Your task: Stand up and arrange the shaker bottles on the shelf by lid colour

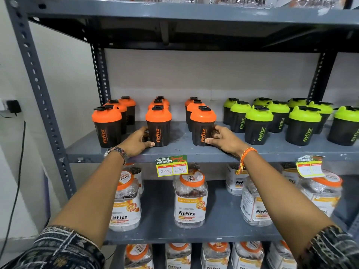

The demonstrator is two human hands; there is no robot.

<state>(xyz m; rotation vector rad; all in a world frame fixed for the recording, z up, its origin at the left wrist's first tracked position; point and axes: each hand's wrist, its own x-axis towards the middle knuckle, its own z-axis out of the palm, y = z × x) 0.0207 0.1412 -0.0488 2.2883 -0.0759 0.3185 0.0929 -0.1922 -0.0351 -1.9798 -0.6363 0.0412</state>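
I have both front orange-lid shakers in hand on the middle shelf (194,152): my left hand (138,141) wraps the base of the centre bottle (158,126), my right hand (223,139) grips the one (203,126) at its 3 o'clock. All bottles stand upright, orange rows left, the green-lid group (258,124) further toward 3 o'clock, so I judge this is final straightening. Next I'd nudge these two into line with the far-left front bottle (106,127). A price tag (171,165) hangs at 6 o'clock; supplement jars (190,199) sit below, clear of my path.
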